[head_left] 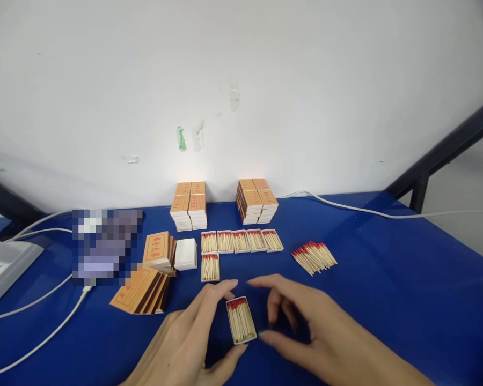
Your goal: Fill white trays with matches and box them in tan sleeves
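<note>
A white matchbox tray full of red-tipped matches lies at the front, slightly turned. My left hand brackets it lengthwise, the thumb at its near edge and a fingertip at its far left corner; the index finger is raised. My right hand is curved and open on the right, its thumb close to the tray's near right corner, nothing held. Beyond my hands stands a row of filled matchbox trays, with another filled tray below its left end. Loose matches lie in a pile at right.
White empty-looking trays sit beside stacked orange matchbox sleeves, with fanned sleeves in front. Two blocks of matchboxes stand by the wall. A pixelated device and white cables occupy the left.
</note>
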Demonstrator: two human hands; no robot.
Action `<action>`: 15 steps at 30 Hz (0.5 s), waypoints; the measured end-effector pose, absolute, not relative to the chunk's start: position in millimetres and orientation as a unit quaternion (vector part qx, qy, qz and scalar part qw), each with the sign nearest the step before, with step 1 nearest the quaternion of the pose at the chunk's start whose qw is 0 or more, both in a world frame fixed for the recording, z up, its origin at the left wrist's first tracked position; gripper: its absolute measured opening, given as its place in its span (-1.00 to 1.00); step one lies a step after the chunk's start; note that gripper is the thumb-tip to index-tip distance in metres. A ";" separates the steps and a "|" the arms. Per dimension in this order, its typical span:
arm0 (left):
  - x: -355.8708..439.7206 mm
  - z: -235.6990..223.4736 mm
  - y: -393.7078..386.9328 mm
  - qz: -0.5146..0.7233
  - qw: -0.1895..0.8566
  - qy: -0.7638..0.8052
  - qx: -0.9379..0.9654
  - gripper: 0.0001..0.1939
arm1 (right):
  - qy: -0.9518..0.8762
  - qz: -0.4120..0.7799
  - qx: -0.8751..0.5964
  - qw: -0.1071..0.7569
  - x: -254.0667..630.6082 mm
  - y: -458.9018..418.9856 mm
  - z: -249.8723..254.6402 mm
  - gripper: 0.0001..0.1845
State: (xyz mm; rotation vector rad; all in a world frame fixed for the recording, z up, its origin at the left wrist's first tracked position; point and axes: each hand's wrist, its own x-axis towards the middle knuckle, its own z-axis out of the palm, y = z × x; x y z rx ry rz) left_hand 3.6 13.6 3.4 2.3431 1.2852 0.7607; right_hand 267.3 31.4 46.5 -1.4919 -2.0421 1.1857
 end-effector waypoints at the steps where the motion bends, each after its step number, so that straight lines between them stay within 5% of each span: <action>1: 3.5 3.4 14.0 0.268 0.180 0.454 0.830 -0.19 | -0.707 0.384 -0.561 0.195 275.0 32.1 42.7 -0.56; 3: 3.5 3.0 14.2 0.277 0.177 0.454 0.829 -0.22 | -0.680 0.235 -0.643 0.263 290.3 34.2 32.5 -0.67; 7: 3.3 2.4 13.6 0.281 0.180 0.451 0.828 -0.27 | -0.665 -0.005 -0.684 0.300 307.6 38.3 11.4 -0.59; 15: 2.1 -0.4 12.3 0.272 0.187 0.453 0.828 -0.26 | -0.700 -0.134 -0.657 0.244 301.4 39.0 5.8 -0.47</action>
